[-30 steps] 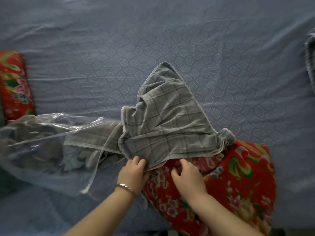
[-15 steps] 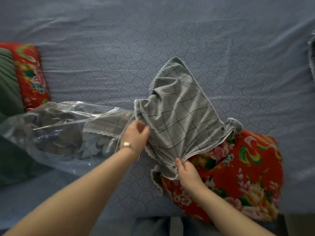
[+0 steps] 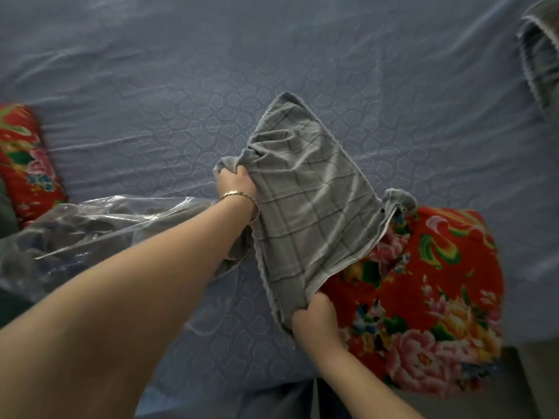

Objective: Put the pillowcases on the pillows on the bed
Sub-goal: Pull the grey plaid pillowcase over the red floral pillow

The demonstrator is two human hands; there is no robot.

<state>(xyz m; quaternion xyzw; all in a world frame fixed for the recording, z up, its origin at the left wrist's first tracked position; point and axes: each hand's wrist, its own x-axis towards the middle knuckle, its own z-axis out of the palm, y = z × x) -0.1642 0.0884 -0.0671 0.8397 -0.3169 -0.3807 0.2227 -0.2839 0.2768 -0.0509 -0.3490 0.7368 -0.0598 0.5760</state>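
A grey checked pillowcase [image 3: 308,204] is held spread above the blue bed [image 3: 181,86]. My left hand [image 3: 236,181] grips its far left edge, bunching the cloth. My right hand [image 3: 314,316] pinches its near open edge, right beside a red floral pillow [image 3: 429,297] that lies at the bed's near right. The pillowcase's right corner drapes over that pillow's top left part. A second red floral pillow [image 3: 24,164] lies at the far left edge.
A clear plastic bag [image 3: 90,234] holding more grey cloth lies on the bed under my left forearm. Another grey lace-edged cloth [image 3: 541,55] shows at the top right corner. The bed's near edge runs along the bottom.
My left hand has reached farther out and taken hold of the pillowcase's far left edge. The cloth is now stretched flatter between both hands.
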